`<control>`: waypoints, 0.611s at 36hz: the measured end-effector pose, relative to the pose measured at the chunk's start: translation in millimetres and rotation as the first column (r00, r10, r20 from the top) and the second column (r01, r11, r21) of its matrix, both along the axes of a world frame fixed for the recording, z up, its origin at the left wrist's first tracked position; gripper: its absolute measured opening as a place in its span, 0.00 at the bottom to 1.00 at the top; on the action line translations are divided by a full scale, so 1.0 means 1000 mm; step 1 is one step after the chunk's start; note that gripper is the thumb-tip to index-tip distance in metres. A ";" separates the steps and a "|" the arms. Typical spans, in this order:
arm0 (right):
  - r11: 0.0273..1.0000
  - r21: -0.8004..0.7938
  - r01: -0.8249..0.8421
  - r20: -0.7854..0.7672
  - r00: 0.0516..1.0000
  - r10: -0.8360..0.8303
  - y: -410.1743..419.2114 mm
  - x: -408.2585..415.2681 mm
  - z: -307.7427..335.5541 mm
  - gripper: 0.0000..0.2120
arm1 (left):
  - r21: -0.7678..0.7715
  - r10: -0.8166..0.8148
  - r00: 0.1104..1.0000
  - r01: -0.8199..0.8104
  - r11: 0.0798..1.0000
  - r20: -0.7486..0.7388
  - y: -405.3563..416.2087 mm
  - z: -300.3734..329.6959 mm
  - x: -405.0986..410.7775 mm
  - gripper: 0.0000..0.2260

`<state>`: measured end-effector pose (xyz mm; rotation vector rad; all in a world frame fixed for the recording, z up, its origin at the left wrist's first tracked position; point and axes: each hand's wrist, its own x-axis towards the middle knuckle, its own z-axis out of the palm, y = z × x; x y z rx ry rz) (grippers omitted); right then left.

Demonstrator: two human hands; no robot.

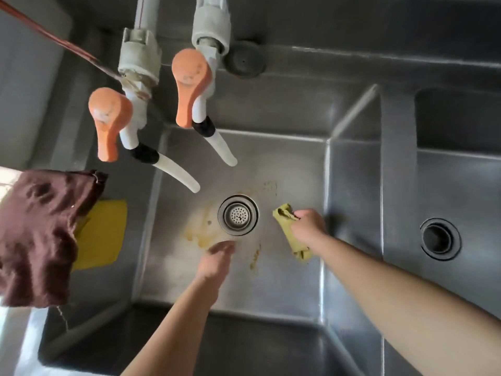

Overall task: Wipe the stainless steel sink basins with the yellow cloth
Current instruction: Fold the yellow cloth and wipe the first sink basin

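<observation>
I look down into the left steel basin (284, 278) with its round drain strainer (238, 215) in the middle. My right hand (309, 226) presses a bunched yellow-green cloth (288, 229) on the basin floor just right of the drain. My left hand (217, 260) reaches in below the drain, fingers together and pointing at the floor, holding nothing. Yellow-brown stains (199, 232) lie left of the drain and below it. A second basin (461, 191) with a dark drain hole (439, 238) lies to the right.
Two taps with orange handles (189, 85) and white spouts (177, 172) hang over the basin's back left. A brown cloth (40, 237) hangs at the left edge over a flat yellow cloth (105, 234). A steel divider (352, 185) separates the basins.
</observation>
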<state>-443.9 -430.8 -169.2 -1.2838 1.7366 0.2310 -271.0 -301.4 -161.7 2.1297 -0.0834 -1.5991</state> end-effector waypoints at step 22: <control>0.632 -0.484 -0.605 -0.410 0.795 0.447 -0.070 0.050 -0.103 0.25 | 0.612 -0.422 0.829 0.125 0.781 0.368 0.055 -0.116 0.009 0.51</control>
